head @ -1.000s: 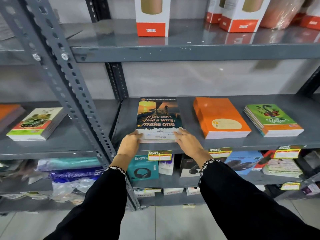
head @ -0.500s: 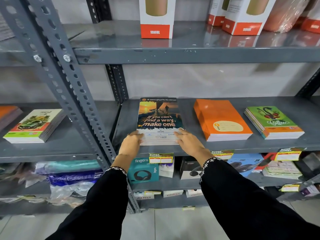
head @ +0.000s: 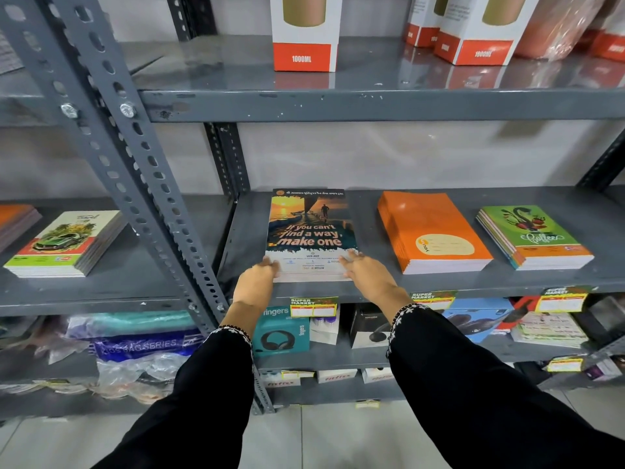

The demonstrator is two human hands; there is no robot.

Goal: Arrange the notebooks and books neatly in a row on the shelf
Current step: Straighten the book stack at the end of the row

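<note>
You're not getting the fine print on the white strip of the sunset notebook point(head: 311, 231), it's too small, and your left hand point(head: 256, 282) and right hand point(head: 367, 278) are covering its near corners. The orange stack point(head: 15, 221) far left is getting cut by the frame edge. The bottle boxes point(head: 304, 32) are losing their tops. The bags point(head: 135, 346) lower left are looking blurry.

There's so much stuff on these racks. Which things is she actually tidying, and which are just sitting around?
Part of the job:
- sunset-cover stack, with left hand and right hand at its front corners
- orange stack
- green stack
- car-cover stack

Just there:
- 1000ML boxes
- headphone box
- price tags
</note>
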